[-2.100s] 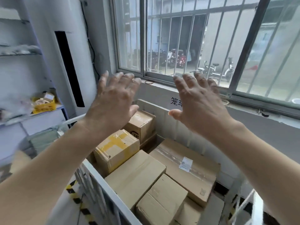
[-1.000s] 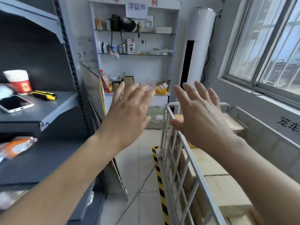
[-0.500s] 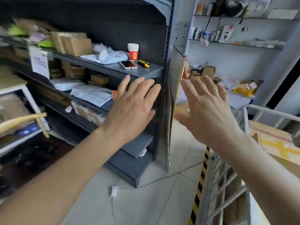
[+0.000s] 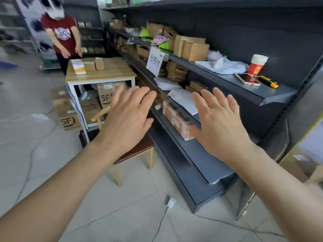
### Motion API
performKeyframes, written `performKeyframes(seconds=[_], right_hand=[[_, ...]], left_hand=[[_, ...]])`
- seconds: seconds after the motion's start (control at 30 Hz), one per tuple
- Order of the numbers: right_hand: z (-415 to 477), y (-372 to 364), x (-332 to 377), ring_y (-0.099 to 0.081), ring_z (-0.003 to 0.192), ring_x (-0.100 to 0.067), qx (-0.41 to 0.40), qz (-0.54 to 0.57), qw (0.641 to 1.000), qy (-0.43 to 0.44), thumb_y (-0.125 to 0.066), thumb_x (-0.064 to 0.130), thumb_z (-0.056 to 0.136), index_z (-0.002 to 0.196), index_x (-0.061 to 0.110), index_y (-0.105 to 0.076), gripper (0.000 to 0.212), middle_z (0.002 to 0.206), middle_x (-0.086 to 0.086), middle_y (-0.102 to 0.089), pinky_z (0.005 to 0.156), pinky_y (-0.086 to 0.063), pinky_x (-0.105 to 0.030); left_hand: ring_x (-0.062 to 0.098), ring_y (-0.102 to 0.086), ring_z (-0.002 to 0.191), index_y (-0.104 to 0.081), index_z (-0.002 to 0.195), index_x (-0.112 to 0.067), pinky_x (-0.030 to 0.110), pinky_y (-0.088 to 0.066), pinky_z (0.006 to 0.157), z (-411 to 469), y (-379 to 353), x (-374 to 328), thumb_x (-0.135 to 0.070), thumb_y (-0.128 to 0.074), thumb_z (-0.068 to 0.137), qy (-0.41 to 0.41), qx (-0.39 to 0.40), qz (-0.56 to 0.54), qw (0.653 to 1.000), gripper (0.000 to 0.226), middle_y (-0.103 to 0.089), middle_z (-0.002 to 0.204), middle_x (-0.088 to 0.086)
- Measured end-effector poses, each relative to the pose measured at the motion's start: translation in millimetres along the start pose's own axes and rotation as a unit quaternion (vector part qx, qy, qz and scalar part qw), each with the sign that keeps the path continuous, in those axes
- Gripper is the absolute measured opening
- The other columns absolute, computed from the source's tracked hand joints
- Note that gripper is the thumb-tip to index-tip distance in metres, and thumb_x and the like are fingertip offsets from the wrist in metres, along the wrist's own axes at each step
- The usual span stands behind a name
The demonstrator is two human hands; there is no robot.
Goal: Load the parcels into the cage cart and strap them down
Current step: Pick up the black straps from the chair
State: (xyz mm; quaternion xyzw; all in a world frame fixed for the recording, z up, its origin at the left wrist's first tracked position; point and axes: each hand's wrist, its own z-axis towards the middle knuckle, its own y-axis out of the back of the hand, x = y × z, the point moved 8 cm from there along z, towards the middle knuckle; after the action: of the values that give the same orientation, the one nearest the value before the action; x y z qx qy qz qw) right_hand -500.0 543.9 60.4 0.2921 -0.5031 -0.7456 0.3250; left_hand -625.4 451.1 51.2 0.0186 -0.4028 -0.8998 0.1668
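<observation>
My left hand (image 4: 126,116) and my right hand (image 4: 219,119) are held out in front of me with fingers spread, and neither holds anything. Beyond them a wooden table (image 4: 111,71) carries three small parcels (image 4: 89,65). Cardboard boxes marked SF (image 4: 70,117) are stacked under and beside the table. More brown boxes (image 4: 191,47) and a taped carton (image 4: 178,120) lie on the dark shelving (image 4: 227,81) at the right. The cage cart is out of view.
A person in a red shirt (image 4: 63,35) stands behind the table. A wooden chair with a brown seat (image 4: 138,151) sits between table and shelving. A paper cup (image 4: 257,64), phone (image 4: 247,79) and yellow cutter (image 4: 268,82) lie on the shelf. A white charger and cable (image 4: 170,202) lie on the floor.
My view has swung left from the cage cart and window, past the white shelves, to the dark shelving and the table. Both hands stay raised and spread with nothing in them.
</observation>
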Motion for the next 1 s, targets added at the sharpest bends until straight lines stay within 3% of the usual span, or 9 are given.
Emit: performKeyframes(seconds=[0.23, 0.43, 0.73, 0.9, 1.0], right_hand=[[122, -67, 85, -0.022, 0.142, -0.036, -0.006, 0.033, 0.998, 0.056, -0.069, 0.037, 0.083, 0.142, 0.010, -0.036, 0.073, 0.144, -0.011, -0.039, 0.113, -0.018, -0.053], [217, -142, 132, -0.021, 0.143, -0.031, 0.032, 0.066, 0.996, 0.060, -0.064, 0.038, 0.087, 0.145, 0.011, -0.032, 0.071, 0.146, -0.008, -0.038, 0.115, -0.017, -0.049], [323, -274, 152, -0.034, 0.136, -0.030, 0.129, 0.109, 0.983, 0.066, -0.061, 0.037, 0.090, 0.142, 0.008, -0.035, 0.064, 0.139, -0.011, -0.047, 0.115, -0.022, -0.045], [386, -359, 150, -0.043, 0.128, -0.028, 0.170, 0.111, 0.975, 0.089, -0.061, 0.041, 0.090, 0.140, 0.009, -0.037, 0.064, 0.132, -0.010, -0.053, 0.110, -0.029, -0.042], [426, -412, 146, -0.047, 0.124, -0.028, 0.193, 0.120, 0.968, 0.102, -0.060, 0.042, 0.090, 0.136, 0.009, -0.040, 0.060, 0.129, -0.010, -0.056, 0.107, -0.034, -0.042]], left_hand=[[0.033, -0.052, 0.120, -0.055, 0.126, -0.007, 0.054, -0.026, 0.109, 5, -72, 135, -0.020, -0.076, 0.075, 0.064, 0.037, 0.016, 0.997, 0.057, -0.056, 0.127, 0.012], [0.035, -0.056, 0.112, -0.056, 0.124, -0.006, 0.057, -0.033, 0.104, 16, -153, 224, -0.020, -0.079, 0.072, 0.091, 0.086, -0.002, 0.992, 0.058, -0.058, 0.122, 0.013], [0.034, -0.052, 0.118, -0.056, 0.126, -0.006, 0.056, -0.032, 0.106, 19, -285, 303, -0.024, -0.073, 0.078, 0.183, 0.179, -0.024, 0.966, 0.054, -0.056, 0.127, 0.012], [0.025, -0.039, 0.131, -0.044, 0.139, -0.014, 0.045, -0.020, 0.114, 17, -371, 335, -0.034, -0.059, 0.090, 0.261, 0.255, -0.030, 0.931, 0.055, -0.043, 0.142, 0.005], [0.024, -0.038, 0.131, -0.041, 0.140, -0.015, 0.043, -0.021, 0.114, 20, -429, 348, -0.035, -0.058, 0.090, 0.302, 0.277, -0.049, 0.911, 0.057, -0.041, 0.143, 0.004]])
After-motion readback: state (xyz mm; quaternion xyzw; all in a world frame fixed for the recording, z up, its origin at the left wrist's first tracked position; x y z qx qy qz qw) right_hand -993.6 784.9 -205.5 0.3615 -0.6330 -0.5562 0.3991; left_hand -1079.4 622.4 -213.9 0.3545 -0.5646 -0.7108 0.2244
